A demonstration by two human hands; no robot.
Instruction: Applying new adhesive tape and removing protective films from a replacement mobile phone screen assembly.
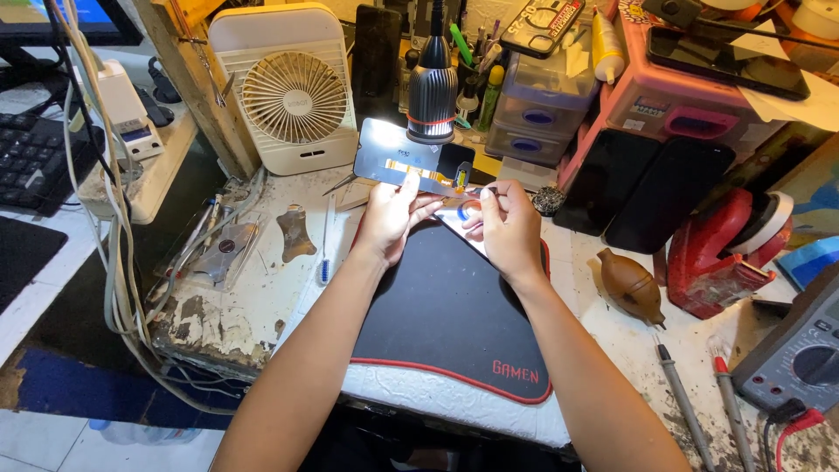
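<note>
Under the lamp, my left hand (389,214) pinches the shiny metal phone panel with its orange flex cable (404,166) steady while my right hand (505,225), fingers pinched on fine tweezers (454,196), works best slowly.

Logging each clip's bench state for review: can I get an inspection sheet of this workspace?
Surface: worn white bench, paint flaking; black mat.
Job's things: opened phone with gold flex, under the lamp.
Clutter: fan, brown blower, drawers, dark phones, multimeter.
Hands: left hand holds the phone; right hand pinches a thin tool, barely visible.
Cables: white bundle at bench edge; probes.
Surroundings: keyboard.
</note>
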